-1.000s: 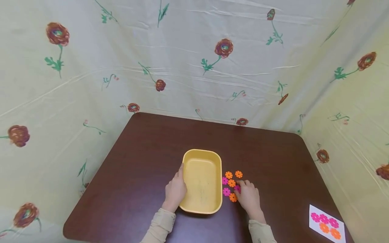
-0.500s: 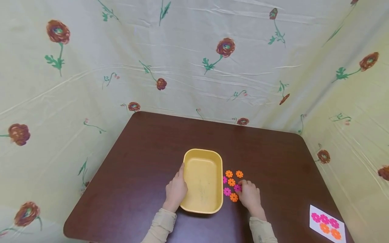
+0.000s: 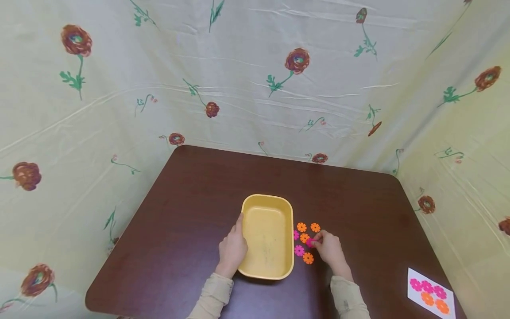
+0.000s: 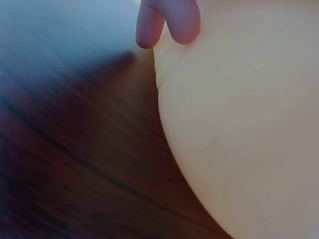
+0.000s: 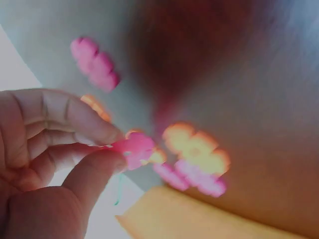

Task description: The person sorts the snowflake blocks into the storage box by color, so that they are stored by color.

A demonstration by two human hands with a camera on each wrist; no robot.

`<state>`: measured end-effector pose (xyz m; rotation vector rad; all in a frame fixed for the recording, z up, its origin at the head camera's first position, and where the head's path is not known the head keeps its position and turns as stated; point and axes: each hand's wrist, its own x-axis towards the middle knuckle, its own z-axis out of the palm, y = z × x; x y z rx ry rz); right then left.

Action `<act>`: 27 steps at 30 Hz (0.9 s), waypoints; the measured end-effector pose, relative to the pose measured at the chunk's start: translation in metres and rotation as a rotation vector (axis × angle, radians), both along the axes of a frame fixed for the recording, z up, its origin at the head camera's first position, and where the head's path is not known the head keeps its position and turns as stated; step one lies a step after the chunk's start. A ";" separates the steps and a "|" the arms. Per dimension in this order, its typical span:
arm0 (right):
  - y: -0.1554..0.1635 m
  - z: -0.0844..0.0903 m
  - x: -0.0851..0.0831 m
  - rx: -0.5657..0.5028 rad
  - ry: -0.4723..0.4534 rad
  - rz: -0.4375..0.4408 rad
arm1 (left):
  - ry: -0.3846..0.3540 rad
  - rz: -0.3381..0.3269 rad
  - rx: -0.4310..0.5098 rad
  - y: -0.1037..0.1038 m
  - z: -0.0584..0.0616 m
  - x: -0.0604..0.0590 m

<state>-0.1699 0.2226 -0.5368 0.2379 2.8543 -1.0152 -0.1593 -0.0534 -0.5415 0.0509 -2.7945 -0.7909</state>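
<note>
Right hand [image 3: 330, 249] has lifted pink flower [image 3: 310, 242].

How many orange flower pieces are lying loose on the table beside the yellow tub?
4. Two sit side by side at the far end, one just nearer beside the right hand, one nearest the person. That hand may hide more.

The right wrist view is blurred: the flower pieces [image 5: 197, 149] there smear together at centre. In the left wrist view the yellow tray [image 4: 244, 124] is cut off at the right and bottom edges (only two fingertips [image 4: 149, 25] show, at the top edge).
</note>
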 end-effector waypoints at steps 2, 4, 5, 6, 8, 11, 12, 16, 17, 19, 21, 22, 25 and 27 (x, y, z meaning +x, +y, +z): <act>-0.001 0.007 -0.004 -0.018 -0.005 -0.002 | 0.000 0.001 0.001 0.000 0.000 0.000; -0.003 0.014 -0.008 -0.038 -0.005 -0.005 | 0.002 0.002 0.001 0.000 0.000 0.000; -0.004 0.018 -0.010 -0.043 0.002 -0.005 | 0.002 0.003 0.001 0.000 0.000 0.000; -0.006 0.023 -0.012 -0.049 0.008 -0.007 | 0.002 0.004 0.001 0.000 0.000 0.000; -0.010 0.032 -0.016 -0.058 0.027 -0.013 | 0.001 0.005 0.000 0.000 0.000 0.000; -0.018 0.045 -0.022 -0.063 0.062 -0.017 | -0.004 0.007 -0.001 0.000 0.000 0.000; -0.021 0.050 -0.024 -0.067 0.070 -0.018 | -0.006 0.006 0.000 0.000 0.000 0.000; -0.038 0.065 -0.033 -0.077 0.099 0.001 | -0.013 0.007 0.000 0.001 0.001 0.000; -0.044 0.069 -0.035 -0.083 0.106 0.012 | -0.013 0.007 0.002 0.001 0.001 0.000; -0.056 0.075 -0.040 -0.082 0.124 0.039 | -0.012 0.009 -0.001 0.001 0.001 0.001; -0.069 0.080 -0.045 -0.081 0.136 0.074 | -0.008 0.011 0.001 0.000 0.002 0.001; -0.075 0.082 -0.047 -0.084 0.141 0.094 | -0.006 0.012 0.001 0.000 0.002 0.001; -0.094 0.085 -0.054 -0.109 0.129 0.137 | -0.003 0.013 0.002 0.001 0.001 0.001; -0.105 0.083 -0.060 -0.148 0.110 0.163 | -0.006 0.014 -0.001 0.001 0.002 0.000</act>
